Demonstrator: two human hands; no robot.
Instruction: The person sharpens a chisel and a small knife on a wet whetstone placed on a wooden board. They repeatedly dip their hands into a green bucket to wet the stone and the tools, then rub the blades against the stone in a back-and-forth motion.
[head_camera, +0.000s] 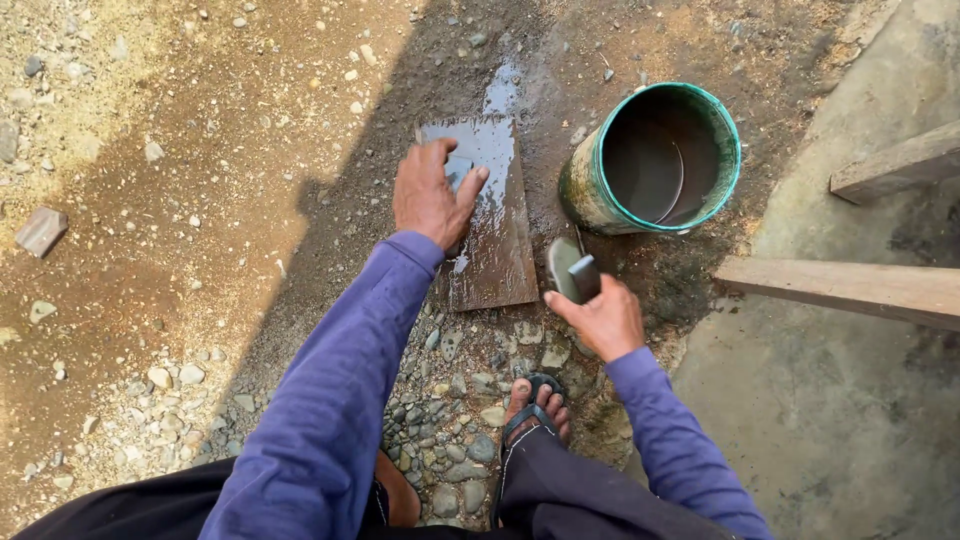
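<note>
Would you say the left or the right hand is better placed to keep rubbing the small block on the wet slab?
Probably the left hand: it already presses the small grey block onto the wet slab. The right hand is off the slab, holding a dark object near the bucket.

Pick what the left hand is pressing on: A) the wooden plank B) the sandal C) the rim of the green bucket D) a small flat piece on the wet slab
D: the left hand presses a small flat piece against the wet slab, away from the green bucket.
</note>
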